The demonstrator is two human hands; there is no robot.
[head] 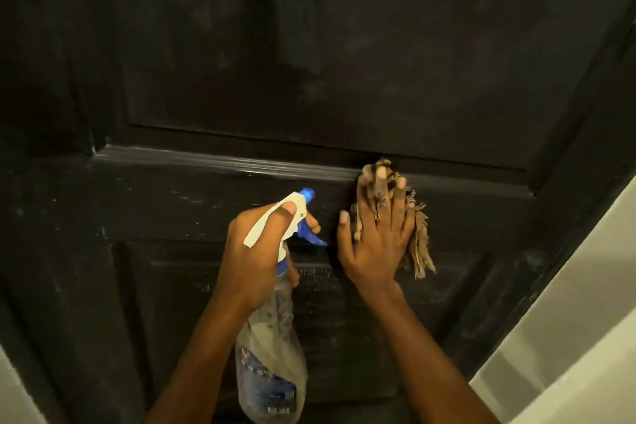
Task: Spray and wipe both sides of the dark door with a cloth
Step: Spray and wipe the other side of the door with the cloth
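Nearest the camera hangs the clear spray bottle (272, 354), its blue nozzle aimed at the door. The left hand (256, 251) grips its neck, with fingers (287, 208) wrapped over the white head and one resting by the blue trigger. Just to the right, the right hand (375, 244) lies flat on the middle rail. Its fingers (399, 203) are straight and spread, pressing a frayed tan cloth (418, 244) to the wood, with loose ends trailing below the palm. The dark door (344, 45) fills the view. The moulding ledge (223, 162) left of the cloth shines, probably from wetting, while the rail and lower panel show pale specks. To wipe well, the cloth likely wants bunching under the palm so the trailing ends do not drag grit, then long overlapping strokes along the ledge, with fingertips working the cloth into the groove. Beyond it, the upper panel looks patchy and probably needs a fresh mist. Hold the nozzle clear of the wiping hand.
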